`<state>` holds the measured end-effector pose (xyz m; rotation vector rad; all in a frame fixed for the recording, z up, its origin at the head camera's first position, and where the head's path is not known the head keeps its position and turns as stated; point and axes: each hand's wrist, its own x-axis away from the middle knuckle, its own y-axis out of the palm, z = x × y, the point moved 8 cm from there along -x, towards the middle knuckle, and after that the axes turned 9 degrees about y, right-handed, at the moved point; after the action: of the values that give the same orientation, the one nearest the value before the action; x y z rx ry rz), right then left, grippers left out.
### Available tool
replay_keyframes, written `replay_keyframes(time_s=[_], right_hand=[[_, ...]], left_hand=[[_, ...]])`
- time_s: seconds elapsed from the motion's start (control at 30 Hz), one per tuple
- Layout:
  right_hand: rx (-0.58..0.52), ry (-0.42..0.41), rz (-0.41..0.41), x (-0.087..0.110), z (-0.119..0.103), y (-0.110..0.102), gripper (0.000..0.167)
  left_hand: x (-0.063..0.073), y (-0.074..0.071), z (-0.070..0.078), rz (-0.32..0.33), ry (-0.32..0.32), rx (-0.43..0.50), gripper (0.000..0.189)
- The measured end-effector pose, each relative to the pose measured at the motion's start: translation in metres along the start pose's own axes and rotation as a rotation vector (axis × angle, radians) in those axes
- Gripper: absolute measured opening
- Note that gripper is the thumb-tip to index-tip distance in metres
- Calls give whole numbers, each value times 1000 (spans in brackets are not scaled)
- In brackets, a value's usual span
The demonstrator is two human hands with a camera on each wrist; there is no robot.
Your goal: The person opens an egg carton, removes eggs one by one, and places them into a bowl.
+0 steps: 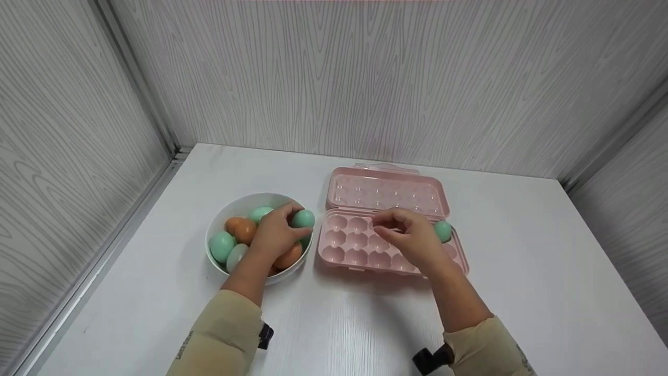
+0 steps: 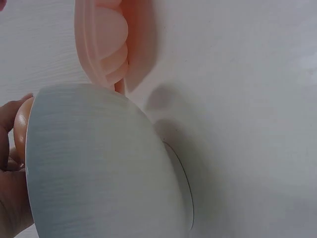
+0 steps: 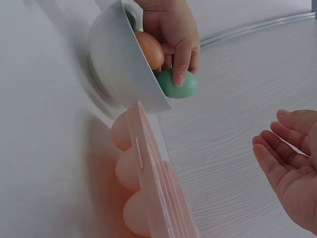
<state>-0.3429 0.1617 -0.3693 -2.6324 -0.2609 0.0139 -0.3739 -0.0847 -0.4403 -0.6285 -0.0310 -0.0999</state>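
Observation:
My left hand (image 1: 274,232) reaches over the white bowl (image 2: 99,158) and pinches a green egg (image 1: 303,219) between thumb and fingers at the bowl's right rim. In the right wrist view that green egg (image 3: 179,85) shows beside a brown egg (image 3: 150,50). Above the pink egg tray (image 1: 357,241) hovers my right hand (image 1: 412,235), fingers loosely bent and apart from the thumb, holding nothing. Another green egg (image 1: 443,231) sits in the tray, right of that hand. The hand and forearm hide some of the tray's cups.
Several green and brown eggs, among them a pale one (image 1: 237,257), lie in the bowl. The tray's pink lid (image 1: 386,193) is folded back behind it, with a clear flap (image 1: 386,167). Wood-grain panels (image 1: 339,78) wall the white table (image 1: 522,250) at back and sides.

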Motion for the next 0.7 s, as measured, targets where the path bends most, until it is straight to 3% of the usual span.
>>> replay_keyframes(time_s=[0.3,0.5,0.7], right_hand=[[15,-12,10,0,1,-2,14],[2,-43,5,0,3,-3,14],[1,-13,1,0,8,-3,15]], left_hand=[[-1,3,2,-9,-18,-72,36],[1,3,6,-3,6,-143,37],[2,4,7,-4,8,-177,32]])
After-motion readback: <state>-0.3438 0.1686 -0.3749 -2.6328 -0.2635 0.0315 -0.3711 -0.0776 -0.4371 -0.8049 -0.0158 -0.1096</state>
